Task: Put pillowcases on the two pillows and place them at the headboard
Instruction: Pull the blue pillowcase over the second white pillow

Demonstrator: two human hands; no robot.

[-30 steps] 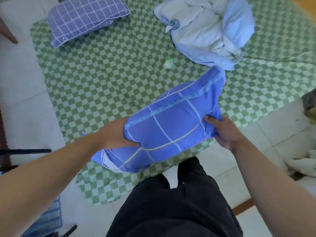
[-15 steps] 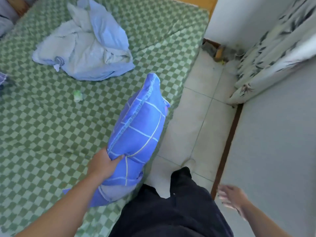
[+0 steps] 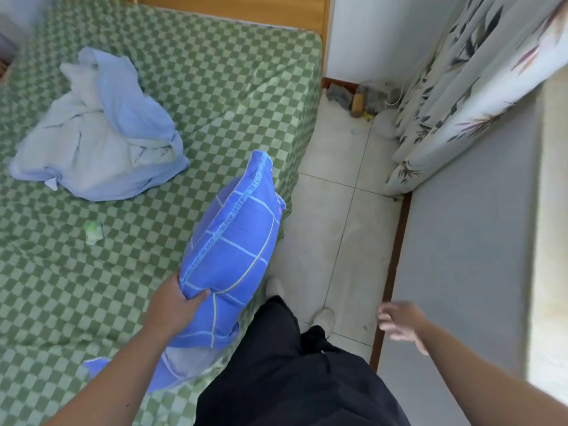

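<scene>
From the head camera we see our left hand pinching the lower edge of the blue cased pillow between thumb and fingers, holding it upright over the bed edge, toward 6 o'clock of the crumpled pale-blue bedding. Our right hand hangs free at 3 o'clock, fingers loosely spread, holding nothing. We judge the pillow light, soft and floppy, best gripped by both short ends; the wooden headboard lies at 12 o'clock.

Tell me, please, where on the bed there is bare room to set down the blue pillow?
Bare sheet lies between the crumpled light-blue bedding and the wooden board at the bed's far end, and below the small green object beside the left hand gripping the pillow. The middle left is crowded by the bedding.
</scene>
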